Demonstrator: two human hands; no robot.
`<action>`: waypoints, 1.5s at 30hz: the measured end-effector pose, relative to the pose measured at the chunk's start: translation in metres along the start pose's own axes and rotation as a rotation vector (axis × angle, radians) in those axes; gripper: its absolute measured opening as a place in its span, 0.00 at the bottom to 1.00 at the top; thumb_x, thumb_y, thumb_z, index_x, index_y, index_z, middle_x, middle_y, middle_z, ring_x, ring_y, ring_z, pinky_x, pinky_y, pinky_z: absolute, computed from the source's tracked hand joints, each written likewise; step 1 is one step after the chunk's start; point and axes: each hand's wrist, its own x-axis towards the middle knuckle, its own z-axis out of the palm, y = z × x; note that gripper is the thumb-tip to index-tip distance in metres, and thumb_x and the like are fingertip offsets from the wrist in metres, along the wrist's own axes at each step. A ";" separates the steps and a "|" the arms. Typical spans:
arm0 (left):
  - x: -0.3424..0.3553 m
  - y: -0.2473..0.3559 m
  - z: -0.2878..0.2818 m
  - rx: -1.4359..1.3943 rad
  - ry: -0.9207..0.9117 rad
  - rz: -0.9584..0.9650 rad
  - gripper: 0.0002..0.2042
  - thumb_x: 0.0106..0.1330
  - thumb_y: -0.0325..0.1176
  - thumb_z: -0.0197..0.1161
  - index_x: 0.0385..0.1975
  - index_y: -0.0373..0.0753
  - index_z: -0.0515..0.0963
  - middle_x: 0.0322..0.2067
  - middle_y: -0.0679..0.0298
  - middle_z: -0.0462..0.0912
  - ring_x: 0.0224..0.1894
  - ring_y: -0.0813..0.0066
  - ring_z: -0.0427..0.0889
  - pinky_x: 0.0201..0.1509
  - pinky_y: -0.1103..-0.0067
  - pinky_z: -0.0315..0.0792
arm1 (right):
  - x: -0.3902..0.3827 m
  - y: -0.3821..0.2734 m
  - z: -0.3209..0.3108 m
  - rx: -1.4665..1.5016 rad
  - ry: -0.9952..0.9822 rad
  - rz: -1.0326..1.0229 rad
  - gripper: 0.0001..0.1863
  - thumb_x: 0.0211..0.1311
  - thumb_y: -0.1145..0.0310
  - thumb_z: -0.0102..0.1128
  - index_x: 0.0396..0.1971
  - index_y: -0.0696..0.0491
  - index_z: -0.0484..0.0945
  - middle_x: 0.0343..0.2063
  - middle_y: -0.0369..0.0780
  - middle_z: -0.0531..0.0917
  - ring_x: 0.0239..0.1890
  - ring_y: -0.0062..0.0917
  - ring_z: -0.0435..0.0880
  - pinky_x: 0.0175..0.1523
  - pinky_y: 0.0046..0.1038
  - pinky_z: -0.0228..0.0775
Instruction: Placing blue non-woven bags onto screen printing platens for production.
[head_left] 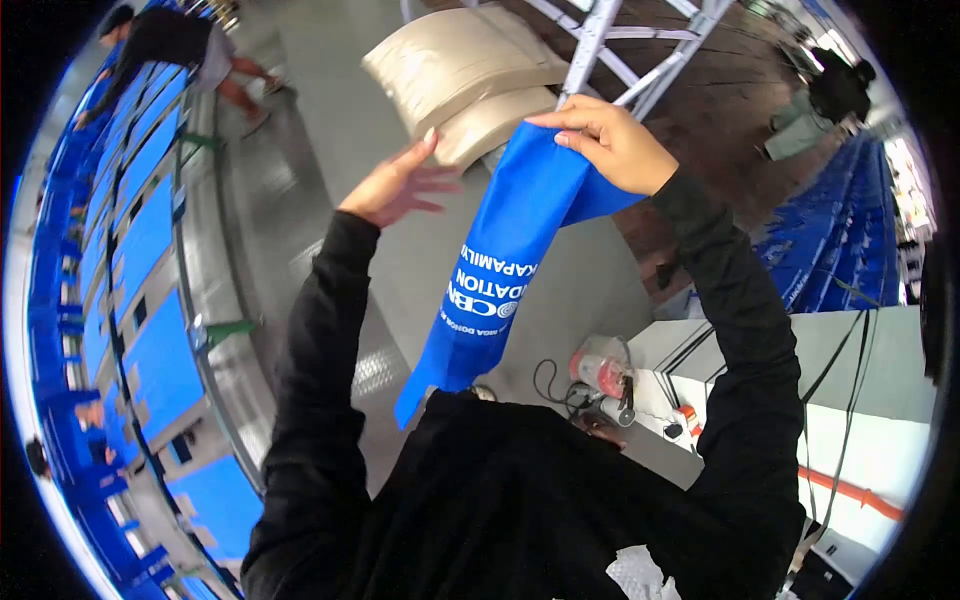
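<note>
From my right hand (615, 145) hangs a blue fabric bag (525, 210) with white printing, its top edge pinched between thumb and fingers. The bag drops in a long, partly folded strip toward my body, and one corner sticks out to the right below my wrist. To the left of it, my left hand (400, 185) is raised with its fingers spread, apart from the bag and holding nothing. Beyond both hands lies a stack of beige plastic-looking sacks (465, 60) on the floor.
A metal frame (645, 60) stands at the far right. On the left runs a long conveyor-like table (150, 240) with blue sheets, where a person (170, 50) bends over. A white box (850, 400) with black straps and a red-and-clear wrapped item (600, 370) sit lower right. Another person (830, 95) is far right.
</note>
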 end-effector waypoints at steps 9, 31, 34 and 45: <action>0.279 0.083 0.160 0.826 -0.685 0.520 0.30 0.57 0.40 0.67 0.61 0.48 0.67 0.63 0.54 0.61 0.66 0.63 0.58 0.69 0.71 0.50 | -0.100 0.100 -0.134 -0.242 0.084 0.382 0.23 0.60 0.78 0.50 0.55 0.44 0.75 0.31 0.43 0.71 0.33 0.35 0.73 0.45 0.31 0.66; 0.803 0.203 0.514 1.300 -0.770 0.737 0.10 0.46 0.29 0.68 0.28 0.32 0.81 0.28 0.51 0.82 0.32 0.63 0.83 0.35 0.71 0.73 | -0.423 0.428 -0.516 -0.528 0.926 0.905 0.09 0.54 0.70 0.63 0.30 0.60 0.77 0.16 0.40 0.73 0.21 0.26 0.73 0.28 0.29 0.64; 0.820 0.209 0.512 1.116 -0.451 0.938 0.09 0.50 0.30 0.67 0.28 0.33 0.80 0.27 0.51 0.82 0.32 0.61 0.83 0.36 0.72 0.73 | -0.410 0.470 -0.572 -0.734 0.996 0.817 0.09 0.58 0.69 0.61 0.34 0.59 0.75 0.14 0.38 0.69 0.18 0.21 0.70 0.25 0.28 0.62; 0.815 0.485 0.581 1.024 0.839 1.690 0.13 0.61 0.37 0.63 0.37 0.32 0.78 0.17 0.59 0.75 0.18 0.73 0.70 0.22 0.75 0.64 | -0.163 0.569 -0.981 -0.178 0.935 0.172 0.13 0.64 0.60 0.57 0.36 0.54 0.71 0.36 0.41 0.85 0.28 0.18 0.83 0.24 0.14 0.65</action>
